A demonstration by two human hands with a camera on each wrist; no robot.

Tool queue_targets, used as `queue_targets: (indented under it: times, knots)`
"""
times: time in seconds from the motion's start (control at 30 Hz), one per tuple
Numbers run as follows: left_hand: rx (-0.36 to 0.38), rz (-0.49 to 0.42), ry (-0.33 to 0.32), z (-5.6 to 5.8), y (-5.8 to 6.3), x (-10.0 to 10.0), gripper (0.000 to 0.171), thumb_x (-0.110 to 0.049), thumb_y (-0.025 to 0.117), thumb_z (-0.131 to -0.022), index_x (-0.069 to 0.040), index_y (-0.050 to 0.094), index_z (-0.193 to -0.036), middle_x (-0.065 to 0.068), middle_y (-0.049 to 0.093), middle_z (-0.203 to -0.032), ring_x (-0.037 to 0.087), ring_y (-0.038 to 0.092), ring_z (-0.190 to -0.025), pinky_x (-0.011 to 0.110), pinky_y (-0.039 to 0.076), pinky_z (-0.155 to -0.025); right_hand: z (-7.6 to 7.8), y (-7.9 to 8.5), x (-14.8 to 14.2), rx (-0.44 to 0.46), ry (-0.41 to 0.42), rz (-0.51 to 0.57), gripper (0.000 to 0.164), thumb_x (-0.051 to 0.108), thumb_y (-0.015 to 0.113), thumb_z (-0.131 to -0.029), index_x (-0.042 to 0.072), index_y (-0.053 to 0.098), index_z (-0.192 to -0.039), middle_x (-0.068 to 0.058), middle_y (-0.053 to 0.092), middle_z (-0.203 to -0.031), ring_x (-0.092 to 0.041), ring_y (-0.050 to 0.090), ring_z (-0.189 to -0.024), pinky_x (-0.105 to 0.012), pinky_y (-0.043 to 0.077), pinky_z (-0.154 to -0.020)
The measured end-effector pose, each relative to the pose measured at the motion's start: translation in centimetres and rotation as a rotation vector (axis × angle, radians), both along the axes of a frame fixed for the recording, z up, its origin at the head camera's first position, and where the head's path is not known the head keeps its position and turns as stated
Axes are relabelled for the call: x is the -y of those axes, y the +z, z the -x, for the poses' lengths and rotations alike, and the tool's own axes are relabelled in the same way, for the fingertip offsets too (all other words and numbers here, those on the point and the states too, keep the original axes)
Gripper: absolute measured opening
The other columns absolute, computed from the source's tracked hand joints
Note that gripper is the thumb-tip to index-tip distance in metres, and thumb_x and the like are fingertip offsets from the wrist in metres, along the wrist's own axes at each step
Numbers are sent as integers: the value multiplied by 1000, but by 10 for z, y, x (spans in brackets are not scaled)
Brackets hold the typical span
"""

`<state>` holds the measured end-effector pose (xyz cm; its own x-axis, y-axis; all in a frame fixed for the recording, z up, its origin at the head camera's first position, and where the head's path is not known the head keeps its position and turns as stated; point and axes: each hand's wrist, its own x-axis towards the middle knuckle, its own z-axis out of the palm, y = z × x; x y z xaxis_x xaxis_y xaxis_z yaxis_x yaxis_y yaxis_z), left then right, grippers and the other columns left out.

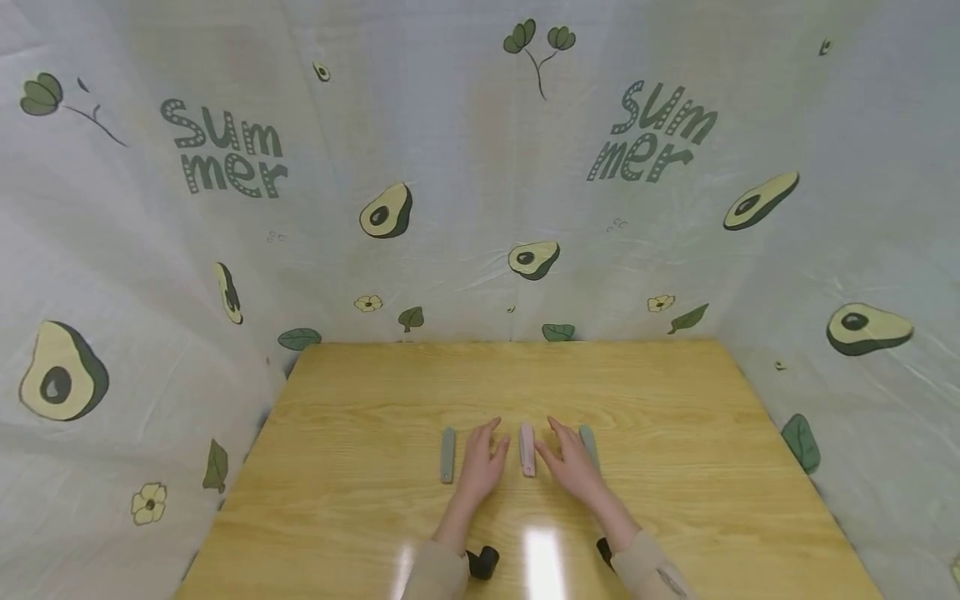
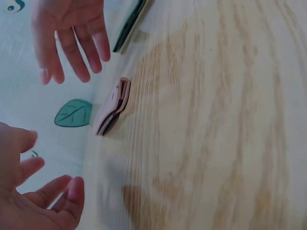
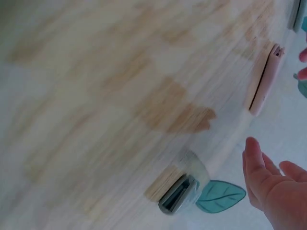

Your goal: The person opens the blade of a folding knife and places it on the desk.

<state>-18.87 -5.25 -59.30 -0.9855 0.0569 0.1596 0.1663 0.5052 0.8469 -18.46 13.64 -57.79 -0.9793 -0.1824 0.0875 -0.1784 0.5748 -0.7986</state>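
Between my hands lies a slim pink folded tool [image 1: 527,451], rounded at the ends with a small hole at the near one. A dark slot runs along its edge in the left wrist view; it resembles a folding knife. My left hand [image 1: 482,463] hovers left of it, fingers apart and loosely bent. On the right, my right hand [image 1: 576,468] is close beside it with fingers spread, holding nothing. A grey-green tool [image 1: 447,455] of similar shape lies left of my left hand. Another grey-green one [image 3: 177,194] lies by my right hand, partly hidden in the head view.
All three tools lie on a wood-grain table [image 1: 360,517]. A pale cloth [image 1: 465,142] printed with avocados and leaves hangs behind the table and along both sides. Black wrist straps [image 1: 483,563] show near the sleeves.
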Motion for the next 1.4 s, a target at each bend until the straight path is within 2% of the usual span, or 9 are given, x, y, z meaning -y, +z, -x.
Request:
queue_targets:
  times: [0.07, 0.27, 0.4, 0.6, 0.9, 1.03, 1.17, 1.27, 1.4]
  knots:
    - [38, -32, 2, 3, -1, -3, 42, -18, 54, -100, 2, 50, -137, 22, 55, -124, 30, 56, -103, 42, 58, -83, 3, -1, 1, 21, -9, 20, 61, 26, 56, -100, -7, 33, -146, -31, 45, -138, -48, 50, -120, -57, 51, -95]
    - [147, -145, 30, 9, -2, -9, 37, -11, 59, -96, 4, 54, -130, 25, 61, -117, 34, 64, -101, 41, 60, -82, 11, -5, 4, 108, -52, 75, 60, 20, 60, -98, -10, 34, -144, -34, 50, -130, -45, 56, -112, -53, 55, -89]
    - [199, -206, 47, 9, -3, -13, 36, -5, 62, -92, 7, 56, -125, 23, 64, -108, 31, 67, -92, 31, 61, -72, 15, -7, 7, 178, -82, 155, 59, 13, 62, -95, -11, 36, -142, -33, 53, -125, -42, 59, -107, -45, 59, -82]
    - [204, -239, 79, 11, -5, -17, 30, 1, 64, -88, 10, 60, -117, 17, 68, -92, 21, 67, -72, 26, 59, -60, 17, -11, 13, 266, -94, 258, 59, 3, 63, -91, -11, 36, -141, -29, 56, -118, -33, 61, -98, -34, 61, -70]
    - [208, -266, 97, 16, -6, -25, 27, 6, 63, -83, 10, 64, -109, 15, 70, -82, 22, 67, -68, 24, 57, -58, 20, -8, 19, 325, -92, 325, 57, -5, 59, -90, -12, 35, -142, -31, 54, -118, -39, 60, -103, -39, 61, -75]
    - [209, -270, 105, 16, -5, -27, 25, 5, 64, -83, 10, 65, -107, 16, 70, -81, 24, 68, -69, 27, 59, -59, 21, -10, 22, 325, -96, 320, 56, -5, 59, -89, -13, 37, -140, -31, 55, -117, -37, 60, -101, -38, 61, -75]
    - [217, -257, 113, 16, -6, -28, 23, 4, 64, -83, 8, 66, -105, 14, 70, -80, 20, 66, -66, 26, 57, -58, 21, -10, 24, 291, -134, 269, 54, -2, 61, -88, -11, 43, -137, -27, 59, -112, -33, 62, -97, -34, 59, -73]
    - [229, -302, 108, 18, -8, -28, 21, 5, 64, -84, 10, 66, -104, 15, 70, -81, 18, 66, -68, 27, 59, -60, 21, -8, 25, 253, -173, 232, 51, 0, 64, -86, -10, 48, -133, -23, 63, -107, -31, 63, -95, -34, 56, -74]
    - [248, -394, 88, 20, -9, -29, 20, 8, 63, -84, 15, 65, -103, 19, 69, -83, 23, 68, -74, 32, 62, -66, 22, -7, 26, 213, -197, 223, 47, 0, 65, -84, -10, 53, -128, -22, 65, -101, -33, 64, -94, -38, 56, -77]
